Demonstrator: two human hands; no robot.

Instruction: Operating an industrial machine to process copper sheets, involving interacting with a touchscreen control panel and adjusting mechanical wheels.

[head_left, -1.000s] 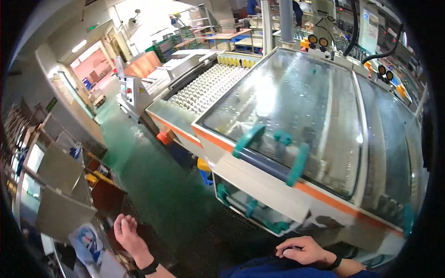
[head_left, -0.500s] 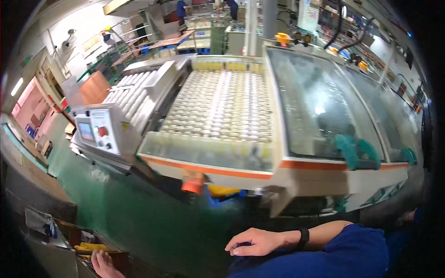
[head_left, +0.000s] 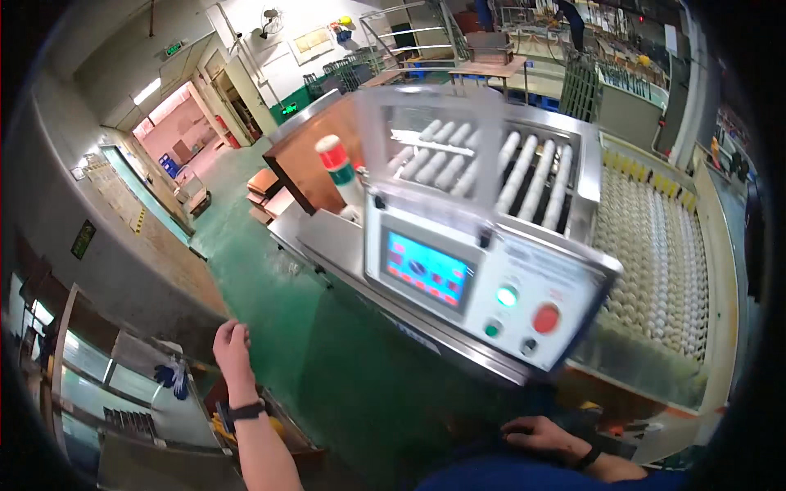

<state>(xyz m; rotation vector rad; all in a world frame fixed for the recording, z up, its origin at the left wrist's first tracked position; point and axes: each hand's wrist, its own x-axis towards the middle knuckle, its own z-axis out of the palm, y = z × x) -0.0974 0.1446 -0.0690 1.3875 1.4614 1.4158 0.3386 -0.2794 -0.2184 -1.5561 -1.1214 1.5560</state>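
Note:
My left hand (head_left: 233, 352) is raised at the lower left with its fingers curled in, and nothing shows in it. It is over the green floor, beside a workbench with blue gloves (head_left: 173, 377) on it. Low in front of my body, my right hand (head_left: 540, 434) hangs with loosely bent fingers apart and nothing in them. Ahead of both hands stands a machine with a tilted control panel (head_left: 524, 303). The panel carries a lit screen (head_left: 426, 268), a red knob (head_left: 546, 318) and a glowing button (head_left: 507, 295). Neither hand touches it.
Behind the panel lie white conveyor rollers (head_left: 528, 176) under a clear cover. A red and green signal light (head_left: 336, 161) and a copper-coloured board (head_left: 315, 159) are beside them. To the right is a trough of dense rollers (head_left: 655, 254). A person (head_left: 571, 24) stands far back.
My view has swung left, bringing the control panel close and central. My left hand has risen away from the yellow things by the bench, and its fingers have curled. My right hand sits lower and farther right.

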